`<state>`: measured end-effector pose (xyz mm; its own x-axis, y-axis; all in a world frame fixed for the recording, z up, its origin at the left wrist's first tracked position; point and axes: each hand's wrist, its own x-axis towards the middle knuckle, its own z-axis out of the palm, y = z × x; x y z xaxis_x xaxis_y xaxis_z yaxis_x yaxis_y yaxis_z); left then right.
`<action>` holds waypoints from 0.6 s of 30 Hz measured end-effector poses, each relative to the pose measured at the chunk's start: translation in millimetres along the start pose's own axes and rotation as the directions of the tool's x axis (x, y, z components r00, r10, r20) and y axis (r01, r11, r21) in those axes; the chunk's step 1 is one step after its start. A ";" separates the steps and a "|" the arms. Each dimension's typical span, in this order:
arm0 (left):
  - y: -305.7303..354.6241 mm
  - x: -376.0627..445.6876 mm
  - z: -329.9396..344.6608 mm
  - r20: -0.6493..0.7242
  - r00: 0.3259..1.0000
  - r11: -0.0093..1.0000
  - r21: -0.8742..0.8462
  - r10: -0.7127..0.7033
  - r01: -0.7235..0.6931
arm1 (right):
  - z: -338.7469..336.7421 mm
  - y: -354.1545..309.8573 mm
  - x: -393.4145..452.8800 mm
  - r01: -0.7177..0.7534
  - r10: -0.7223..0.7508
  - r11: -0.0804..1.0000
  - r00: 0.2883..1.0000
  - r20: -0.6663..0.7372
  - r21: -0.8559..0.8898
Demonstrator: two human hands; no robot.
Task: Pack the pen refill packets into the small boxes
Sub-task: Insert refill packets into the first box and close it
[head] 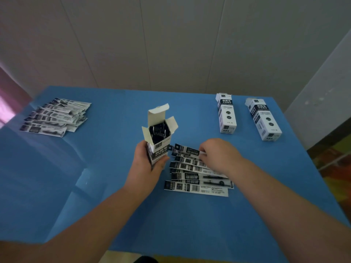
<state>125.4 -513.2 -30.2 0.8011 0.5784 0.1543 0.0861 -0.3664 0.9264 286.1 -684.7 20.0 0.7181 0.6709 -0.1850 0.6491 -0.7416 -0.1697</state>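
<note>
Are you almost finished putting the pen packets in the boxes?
Not yet. Two closed boxes lie at the back. The left hand holds an open box, partly filled, while the right hand pinches a packet. The near pile and far-left pile remain.

Printing is present on the open box (159, 147), the two closed boxes (227, 114) (264, 120) and the refill packets (197, 179): white characters on black panels, plus barcodes on the packets. At this resolution no character, brand or number is legible.
</note>
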 end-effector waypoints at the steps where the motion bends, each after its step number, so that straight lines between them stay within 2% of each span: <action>1: -0.2 0.1 -0.2 -0.004 1.000 1.000 -0.001 -0.001 0.001 | -1.5 -0.2 -0.8 0.005 -0.005 1.000 1.000 -0.014 0.003; 6: 2.2 1.2 -0.3 0.008 0.999 1.000 0.002 0.031 -0.031 | -18.9 -2.9 -5.8 0.012 -0.009 0.999 0.999 -0.051 0.047; 11: -4.0 4.3 -1.8 0.019 0.999 0.999 -0.010 0.035 -0.034 | -42.0 -4.2 -10.4 -0.035 0.055 0.953 0.997 -0.058 0.300; 13: -7.5 5.7 -3.1 0.018 0.999 1.000 -0.009 0.027 -0.027 | -48.6 -3.7 -14.7 -0.067 0.118 0.899 0.989 -0.093 0.432; 15: -9.4 6.9 -3.8 0.021 0.999 0.999 -0.018 0.036 -0.035 | -55.0 -4.7 -22.8 -0.073 0.179 0.769 0.978 -0.105 0.635; 18: -10.7 10.2 -4.4 0.050 0.997 0.998 -0.020 0.061 -0.060 | -67.4 -15.2 -38.8 0.049 0.191 0.428 0.971 -0.143 0.903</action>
<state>130.1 -500.1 -37.1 0.8335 0.5178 0.1926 0.0262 -0.3854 0.9224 265.3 -699.6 95.0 0.8572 0.5097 -0.0734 0.0862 -0.2826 -0.9554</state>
